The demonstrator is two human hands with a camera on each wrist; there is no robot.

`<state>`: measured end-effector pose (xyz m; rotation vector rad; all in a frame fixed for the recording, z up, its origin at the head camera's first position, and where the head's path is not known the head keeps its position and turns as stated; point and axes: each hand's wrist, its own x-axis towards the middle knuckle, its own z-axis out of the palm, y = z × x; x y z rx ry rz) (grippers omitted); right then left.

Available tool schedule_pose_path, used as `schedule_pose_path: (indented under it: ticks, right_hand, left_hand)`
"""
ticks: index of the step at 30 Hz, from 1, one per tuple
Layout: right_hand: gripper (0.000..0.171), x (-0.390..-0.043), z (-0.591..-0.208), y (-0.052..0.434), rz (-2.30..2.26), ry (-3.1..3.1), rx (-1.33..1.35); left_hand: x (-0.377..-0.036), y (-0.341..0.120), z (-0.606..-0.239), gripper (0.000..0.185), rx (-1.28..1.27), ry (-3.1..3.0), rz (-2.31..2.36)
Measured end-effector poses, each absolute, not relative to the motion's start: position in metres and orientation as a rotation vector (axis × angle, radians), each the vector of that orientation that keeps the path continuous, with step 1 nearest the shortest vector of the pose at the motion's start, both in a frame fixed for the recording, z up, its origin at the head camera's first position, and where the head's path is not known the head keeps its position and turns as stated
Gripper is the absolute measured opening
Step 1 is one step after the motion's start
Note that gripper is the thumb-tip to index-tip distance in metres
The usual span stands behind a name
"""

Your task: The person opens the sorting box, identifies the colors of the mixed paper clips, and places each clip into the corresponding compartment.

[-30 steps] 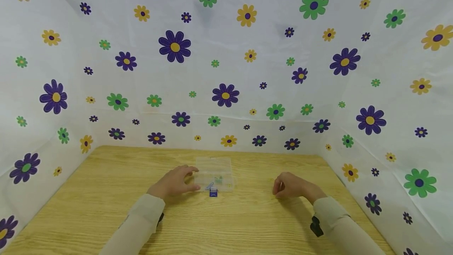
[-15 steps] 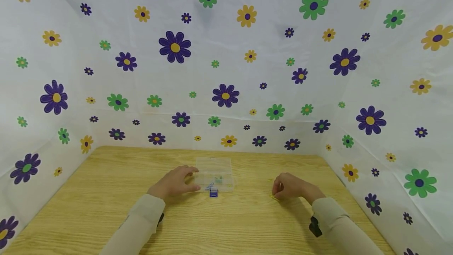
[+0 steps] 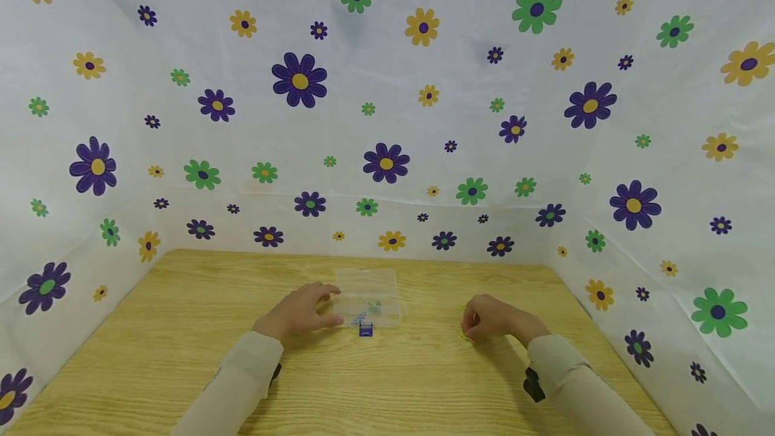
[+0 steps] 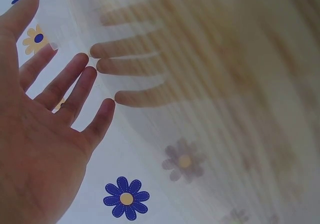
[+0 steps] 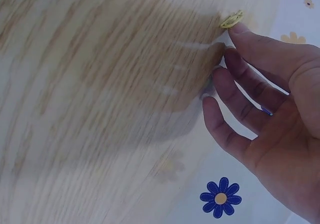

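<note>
A person's two hands rest on a wood-grain table [image 3: 181,355] walled on three sides by white sheeting printed with purple, green and yellow flowers [image 3: 387,86]. The left hand [image 3: 299,313] lies flat with fingers spread and nearly straight, its fingertips against the left side of a small clear plastic box [image 3: 366,300] at the middle of the table; the left wrist view shows the palm open [image 4: 45,134], fingers fanned and holding nothing. The box holds a few small coloured pieces, too small to tell apart, and a small blue object [image 3: 365,330] lies on the table touching its near edge. Well to the right of the box, the right hand [image 3: 492,318] rests with its fingers curled downward toward the tabletop. The right wrist view shows those fingers [image 5: 240,91] bent, with the tip of the uppermost one touching a small yellow clip-like piece [image 5: 231,19] lying on the wood; whether the piece is pinched or merely touched cannot be told. Compared with a second ago, the right hand has slid slightly left, toward the box, and its sleeve [image 3: 575,382] has followed, while the left hand, the box and the blue object sit where they were.
</note>
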<state>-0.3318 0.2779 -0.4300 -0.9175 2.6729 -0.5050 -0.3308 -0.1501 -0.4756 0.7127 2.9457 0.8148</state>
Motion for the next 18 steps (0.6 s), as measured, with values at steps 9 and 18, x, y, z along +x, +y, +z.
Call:
schedule_pose_path:
  ticks: [9,18]
  right_hand:
    - [0.007,-0.3296,-0.4210,0.2782,-0.536,2.595,-0.929]
    - [0.010,-0.3300,-0.4254,0.2789,-0.507,2.579,-0.939]
  left_hand:
    - [-0.3311,-0.1512,-0.4761,0.069,0.725,2.946,0.812]
    - [-0.3281,-0.1504,-0.4734,0.070,0.713,2.947,0.804]
